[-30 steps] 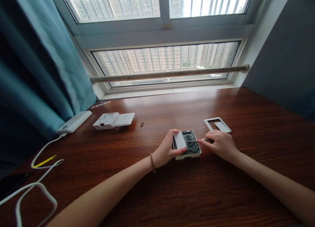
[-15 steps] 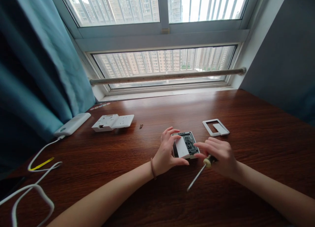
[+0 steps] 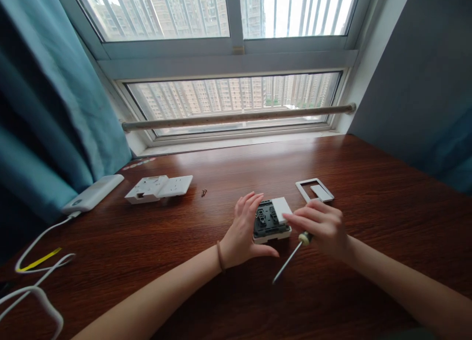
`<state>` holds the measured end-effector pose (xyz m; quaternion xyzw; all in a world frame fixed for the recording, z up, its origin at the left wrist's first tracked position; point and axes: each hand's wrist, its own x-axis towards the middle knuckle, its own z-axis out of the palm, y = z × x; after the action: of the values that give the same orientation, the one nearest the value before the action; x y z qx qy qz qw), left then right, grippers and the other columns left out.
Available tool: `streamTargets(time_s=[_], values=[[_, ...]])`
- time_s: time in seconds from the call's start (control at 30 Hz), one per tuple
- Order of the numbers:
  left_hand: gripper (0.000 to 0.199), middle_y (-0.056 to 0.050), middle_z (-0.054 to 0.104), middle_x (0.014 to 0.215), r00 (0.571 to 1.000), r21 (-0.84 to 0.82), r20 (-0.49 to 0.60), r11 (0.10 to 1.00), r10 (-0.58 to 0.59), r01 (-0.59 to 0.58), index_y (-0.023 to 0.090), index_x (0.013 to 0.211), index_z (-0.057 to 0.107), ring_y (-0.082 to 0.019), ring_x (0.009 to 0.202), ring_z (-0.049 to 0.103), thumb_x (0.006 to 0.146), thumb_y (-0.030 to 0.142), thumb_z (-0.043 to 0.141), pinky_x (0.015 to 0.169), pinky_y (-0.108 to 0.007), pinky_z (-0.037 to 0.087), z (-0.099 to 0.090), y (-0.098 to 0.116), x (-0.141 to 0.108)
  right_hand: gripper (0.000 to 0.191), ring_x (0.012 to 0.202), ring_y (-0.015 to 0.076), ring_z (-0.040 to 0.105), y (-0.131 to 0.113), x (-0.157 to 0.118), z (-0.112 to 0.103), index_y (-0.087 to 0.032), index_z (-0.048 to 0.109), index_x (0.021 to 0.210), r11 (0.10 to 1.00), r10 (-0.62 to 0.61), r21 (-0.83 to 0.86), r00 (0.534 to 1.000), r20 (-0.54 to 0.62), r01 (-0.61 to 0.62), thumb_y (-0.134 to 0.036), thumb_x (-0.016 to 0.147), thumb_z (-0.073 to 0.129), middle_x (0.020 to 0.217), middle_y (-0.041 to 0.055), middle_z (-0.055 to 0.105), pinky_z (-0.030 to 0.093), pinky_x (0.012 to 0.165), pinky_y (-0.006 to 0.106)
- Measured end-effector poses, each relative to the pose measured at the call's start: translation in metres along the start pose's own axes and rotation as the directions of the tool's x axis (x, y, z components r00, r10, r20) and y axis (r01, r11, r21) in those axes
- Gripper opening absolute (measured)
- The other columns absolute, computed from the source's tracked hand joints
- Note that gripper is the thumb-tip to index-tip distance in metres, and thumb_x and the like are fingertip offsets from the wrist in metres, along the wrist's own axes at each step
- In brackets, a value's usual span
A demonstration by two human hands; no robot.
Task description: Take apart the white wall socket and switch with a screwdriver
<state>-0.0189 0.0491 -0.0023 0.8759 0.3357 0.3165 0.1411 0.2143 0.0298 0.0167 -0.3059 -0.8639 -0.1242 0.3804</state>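
Note:
A wall switch (image 3: 272, 228) with a dark inner face and white sides lies on the table between both hands. My left hand (image 3: 245, 231) curves around its left side, fingertips by the far left corner. The thumb sticks out in front, apart from the fingers. In my right hand (image 3: 326, 228) is a screwdriver (image 3: 289, 262), its handle tucked under the palm and its shaft pointing down to the left. The same hand's thumb and fingertips grip a white switch rocker (image 3: 281, 209), which lies over the right part of the dark face.
Behind my right hand lies a white frame (image 3: 306, 184) with another white rocker (image 3: 319, 193) on it. Two small screws (image 3: 204, 193) lie near an opened white switch box (image 3: 147, 188). Farther left are a white power bank (image 3: 94, 195), its cable (image 3: 40, 234) and a yellow tie (image 3: 40, 260).
The white rocker has gone from the left and middle of the switch to its right side, baring the dark face on the left. My right hand now grips it. The view has shifted slightly.

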Motion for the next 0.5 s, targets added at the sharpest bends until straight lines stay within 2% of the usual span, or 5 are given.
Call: streamTargets(time_s=[0.13,0.27,0.37,0.5], values=[[0.099,-0.018,0.029,0.136,0.993,-0.046,0.107,0.998,-0.045,0.050,0.019,0.137,0.014,-0.033,0.128,0.025,0.061,0.053,0.068,0.107,-0.053,0.017,-0.002,-0.002,0.000,0.019,0.070,0.0151,0.053,0.051,0.001,-0.017,-0.028,0.070,0.095,0.981,0.164,-0.118,0.984,0.074,-0.155,-0.024,0.081,0.058,0.081,0.0006,0.069,0.041,0.063,0.026],[0.091,-0.017,0.030,0.136,0.992,-0.102,0.119,0.993,-0.040,0.053,0.018,0.136,0.014,-0.030,0.126,0.029,0.066,0.044,0.066,0.107,-0.048,0.022,-0.004,0.000,0.000,0.022,0.071,0.0149,0.053,0.092,-0.009,-0.029,-0.029,0.070,0.094,0.962,0.223,-0.207,0.951,0.213,-0.179,-0.020,0.080,0.056,0.082,-0.0009,0.070,0.039,0.061,0.025],[0.088,-0.017,0.031,0.135,0.992,-0.111,0.118,0.992,-0.041,0.054,0.018,0.136,0.015,-0.030,0.126,0.029,0.067,0.041,0.066,0.107,-0.048,0.022,-0.004,0.000,0.001,0.019,0.072,0.0151,0.052,0.103,-0.016,-0.029,-0.031,0.071,0.091,0.953,0.234,-0.256,0.930,0.284,-0.162,-0.024,0.080,0.056,0.080,-0.0017,0.070,0.035,0.057,0.024],[0.088,-0.016,0.030,0.136,0.991,-0.105,0.126,0.993,-0.037,0.050,0.018,0.136,0.015,-0.030,0.127,0.028,0.067,0.040,0.066,0.108,-0.048,0.021,-0.004,0.000,0.001,0.019,0.075,0.0155,0.051,0.103,-0.020,-0.023,-0.035,0.070,0.089,0.951,0.219,-0.285,0.908,0.357,-0.117,-0.026,0.079,0.057,0.083,-0.0037,0.070,0.033,0.055,0.024]])
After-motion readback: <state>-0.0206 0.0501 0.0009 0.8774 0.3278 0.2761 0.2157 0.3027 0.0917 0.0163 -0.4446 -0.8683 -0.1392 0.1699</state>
